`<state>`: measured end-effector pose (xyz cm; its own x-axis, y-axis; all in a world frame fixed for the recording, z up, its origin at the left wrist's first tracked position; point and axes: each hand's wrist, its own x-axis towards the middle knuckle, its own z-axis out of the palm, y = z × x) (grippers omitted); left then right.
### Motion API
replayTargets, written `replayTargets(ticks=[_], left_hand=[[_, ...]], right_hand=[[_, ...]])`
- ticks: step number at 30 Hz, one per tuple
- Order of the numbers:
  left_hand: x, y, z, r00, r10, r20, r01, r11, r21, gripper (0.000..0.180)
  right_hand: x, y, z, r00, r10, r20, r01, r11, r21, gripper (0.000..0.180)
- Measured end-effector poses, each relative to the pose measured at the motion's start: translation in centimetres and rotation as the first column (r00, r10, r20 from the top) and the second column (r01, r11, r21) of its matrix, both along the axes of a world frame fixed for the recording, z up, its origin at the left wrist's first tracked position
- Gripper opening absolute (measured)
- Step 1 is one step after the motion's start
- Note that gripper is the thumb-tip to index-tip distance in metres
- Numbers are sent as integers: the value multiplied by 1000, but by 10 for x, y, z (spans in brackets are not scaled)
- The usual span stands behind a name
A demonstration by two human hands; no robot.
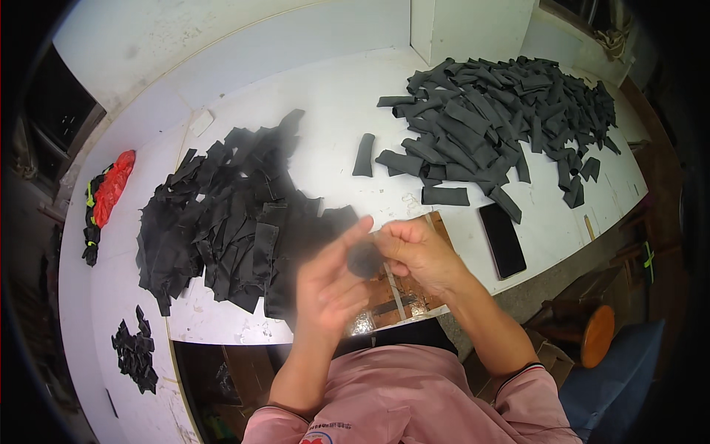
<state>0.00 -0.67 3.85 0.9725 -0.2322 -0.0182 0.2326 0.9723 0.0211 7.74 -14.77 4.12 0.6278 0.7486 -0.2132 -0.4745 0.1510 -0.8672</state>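
Note:
Over the front edge of the table, my right hand [423, 255] is closed, thumb and fingers pinching a small dark fabric piece [364, 260]. My left hand [329, 292] is close beside that piece and smeared by motion; its index finger points upward, and whether it grips the piece cannot be made out. Left of my hands lies a loose heap of flat black fabric pieces [229, 237]. At the far right is a large pile of dark grey fabric tubes [488, 118], with a single tube [363, 155] lying apart from it.
A black phone [502, 241] lies right of my hands. Beneath them is a brown taped board [438, 229] at the table edge. On the left are a red plastic bag [115, 189] and a small heap of black scraps [135, 351]. An orange round stool [597, 336] stands lower right.

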Motion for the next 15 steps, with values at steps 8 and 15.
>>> replayTargets(ticks=[8, 15], left_hand=[[-1, -11, 7, 989, 48, -137, -73, 981, -180, 45], [-4, -2, -35, 986, 13, -165, -66, 946, -317, 35]], right_hand=[[4, 8, 4, 993, -5, 121, 2, 1000, 21, 23], [8, 8, -21, 988, 110, 109, -103, 992, -74, 26]])
